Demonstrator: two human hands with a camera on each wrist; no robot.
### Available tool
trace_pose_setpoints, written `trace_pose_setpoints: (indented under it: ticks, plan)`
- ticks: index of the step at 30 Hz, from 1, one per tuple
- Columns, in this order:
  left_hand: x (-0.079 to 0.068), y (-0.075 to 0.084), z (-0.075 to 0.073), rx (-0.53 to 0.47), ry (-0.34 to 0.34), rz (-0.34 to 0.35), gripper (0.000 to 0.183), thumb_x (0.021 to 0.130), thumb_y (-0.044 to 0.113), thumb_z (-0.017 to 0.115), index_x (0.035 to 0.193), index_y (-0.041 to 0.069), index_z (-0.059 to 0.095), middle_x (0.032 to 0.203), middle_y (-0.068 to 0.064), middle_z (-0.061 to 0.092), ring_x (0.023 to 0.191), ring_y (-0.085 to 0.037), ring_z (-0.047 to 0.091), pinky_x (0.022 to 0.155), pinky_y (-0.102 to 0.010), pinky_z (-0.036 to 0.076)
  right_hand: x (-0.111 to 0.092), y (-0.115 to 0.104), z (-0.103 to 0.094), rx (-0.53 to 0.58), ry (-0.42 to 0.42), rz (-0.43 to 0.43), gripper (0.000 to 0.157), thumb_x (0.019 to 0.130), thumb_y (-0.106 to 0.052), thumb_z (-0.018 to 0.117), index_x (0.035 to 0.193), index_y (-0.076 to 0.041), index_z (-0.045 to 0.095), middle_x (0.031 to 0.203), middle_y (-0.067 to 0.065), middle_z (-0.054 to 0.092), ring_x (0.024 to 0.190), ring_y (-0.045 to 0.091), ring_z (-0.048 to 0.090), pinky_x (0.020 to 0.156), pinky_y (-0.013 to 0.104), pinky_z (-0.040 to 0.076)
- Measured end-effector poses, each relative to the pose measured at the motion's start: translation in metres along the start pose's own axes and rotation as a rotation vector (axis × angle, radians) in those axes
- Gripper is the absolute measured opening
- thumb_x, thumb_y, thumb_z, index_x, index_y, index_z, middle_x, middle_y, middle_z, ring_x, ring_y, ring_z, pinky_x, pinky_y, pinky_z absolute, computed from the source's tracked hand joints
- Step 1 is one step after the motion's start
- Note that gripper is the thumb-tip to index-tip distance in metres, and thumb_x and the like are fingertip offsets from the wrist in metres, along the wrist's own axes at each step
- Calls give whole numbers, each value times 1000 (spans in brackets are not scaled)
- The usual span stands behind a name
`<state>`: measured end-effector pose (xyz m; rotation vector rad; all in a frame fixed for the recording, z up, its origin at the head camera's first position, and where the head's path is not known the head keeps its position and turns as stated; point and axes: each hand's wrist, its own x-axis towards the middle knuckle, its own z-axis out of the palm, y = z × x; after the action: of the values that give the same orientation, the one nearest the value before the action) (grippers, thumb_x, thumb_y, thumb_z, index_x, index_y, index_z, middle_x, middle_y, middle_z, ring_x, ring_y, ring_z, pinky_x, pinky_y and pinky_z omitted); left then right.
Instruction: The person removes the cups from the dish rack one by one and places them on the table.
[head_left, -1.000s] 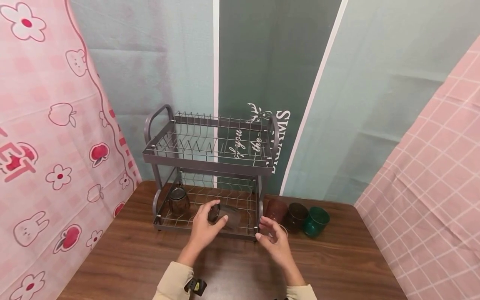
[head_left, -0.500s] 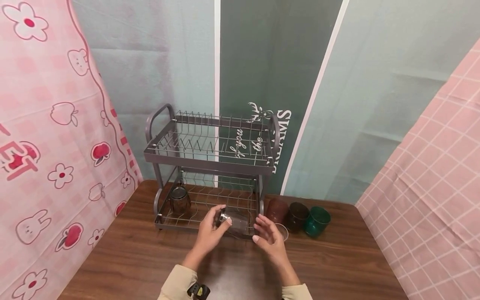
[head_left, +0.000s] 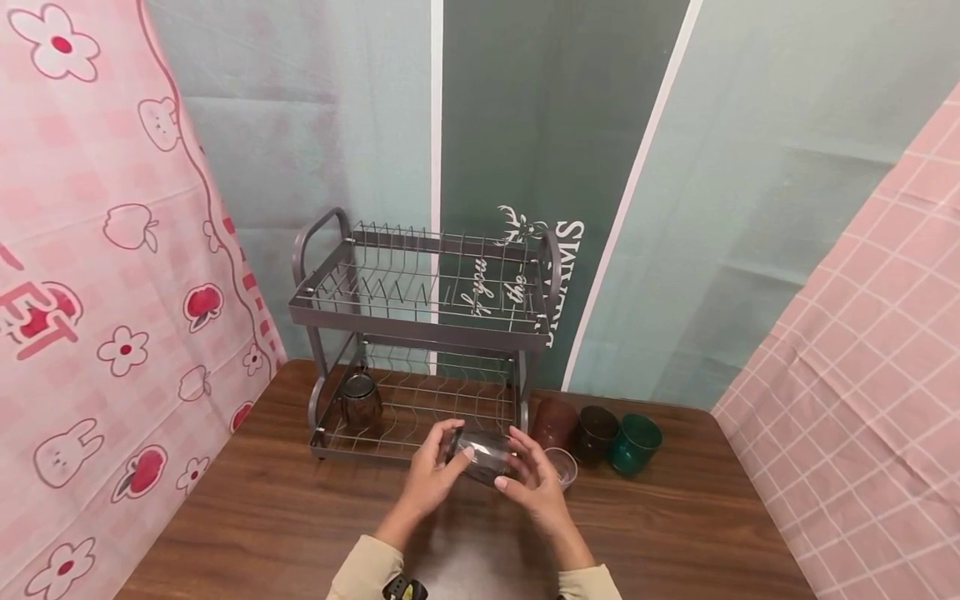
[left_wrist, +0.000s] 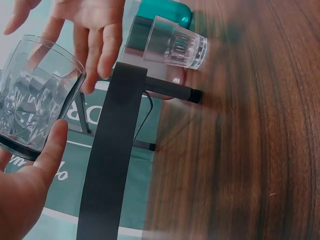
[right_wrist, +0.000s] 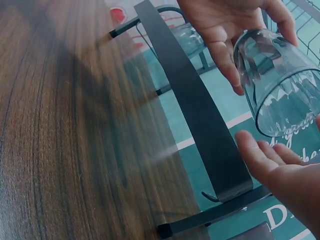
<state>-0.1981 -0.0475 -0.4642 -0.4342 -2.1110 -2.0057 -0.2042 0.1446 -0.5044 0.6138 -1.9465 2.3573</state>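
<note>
My left hand [head_left: 432, 472] grips a clear grey-tinted drinking glass [head_left: 482, 454] near its base. The glass [right_wrist: 272, 80] lies tilted on its side in the air, in front of the dish rack's lower tier, its mouth toward my right hand [head_left: 538, 483]. Around that mouth the right hand's fingers are spread and loosely bent; in the right wrist view a gap shows between the thumb side and the rim. Whether a fingertip touches the rim is unclear. A similar glass [head_left: 361, 400] stands upside down at the left of the lower tier.
The grey two-tier dish rack [head_left: 420, 332] stands at the back of the wooden table [head_left: 675, 533]. To its right are a reddish cup [head_left: 555, 421], a dark brown cup [head_left: 597, 435], a green cup [head_left: 634, 444] and a clear glass [head_left: 562, 467], partly behind my right hand. Curtains surround the table.
My left hand has brought the glass rightward and nearer, out from over the lower tier. The right hand has shifted slightly inward, so its fingers now surround the glass's mouth.
</note>
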Motion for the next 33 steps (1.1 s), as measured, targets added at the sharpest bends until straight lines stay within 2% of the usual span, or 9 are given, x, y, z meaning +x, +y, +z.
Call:
trace_pose_setpoints:
  ticks: [6, 12, 17, 22, 27, 30, 33]
  plan:
    - [0, -1, 2, 5, -17, 5, 37, 85, 2, 62, 120, 2, 49, 107, -15, 57, 90, -20, 57, 73, -30, 49, 1, 2, 3, 8, 33, -40, 63, 76, 12, 65, 133, 11, 38, 126, 29, 41, 110, 33, 50, 83, 34, 48]
    - [1, 0, 1, 14, -27, 19, 38, 85, 1, 61, 121, 1, 49, 107, -18, 55, 89, -20, 56, 72, -30, 49, 3, 2, 3, -2, 43, -65, 62, 74, 14, 66, 129, 18, 36, 124, 28, 44, 107, 26, 52, 83, 32, 47]
    - [1, 2, -1, 21, -43, 27, 43, 86, 2, 61, 126, 1, 46, 113, -19, 55, 99, -27, 56, 76, -30, 48, 6, 0, 1, -18, 33, -95, 58, 76, 15, 65, 129, 14, 41, 125, 27, 44, 109, 27, 51, 84, 32, 47]
    - [0, -2, -4, 18, -33, 23, 45, 87, 3, 61, 129, 1, 46, 120, -21, 53, 107, -33, 54, 78, -31, 49, 9, -3, -3, -66, 70, -104, 56, 75, 16, 64, 128, 11, 45, 126, 22, 47, 111, 26, 51, 88, 32, 45]
    - [2, -23, -7, 106, -23, 66, 42, 87, 10, 64, 127, 5, 49, 120, -17, 54, 105, -32, 56, 75, -34, 51, 9, -8, -5, -141, 78, -76, 59, 74, 13, 68, 128, 11, 46, 126, 22, 48, 113, 29, 50, 86, 33, 46]
    - [4, -36, -11, 228, -22, 96, 41, 87, 19, 66, 125, 11, 53, 119, -8, 54, 106, -28, 55, 76, -40, 50, 8, -14, -9, -206, 92, -69, 59, 74, 11, 70, 128, 9, 48, 122, 23, 51, 109, 32, 51, 80, 34, 49]
    - [6, -38, -17, 347, -22, 142, 39, 86, 26, 68, 120, 13, 57, 116, -4, 54, 104, -30, 54, 75, -44, 48, 6, -23, -14, -278, 129, -67, 58, 74, 10, 71, 127, 5, 51, 119, 21, 54, 104, 34, 52, 76, 33, 50]
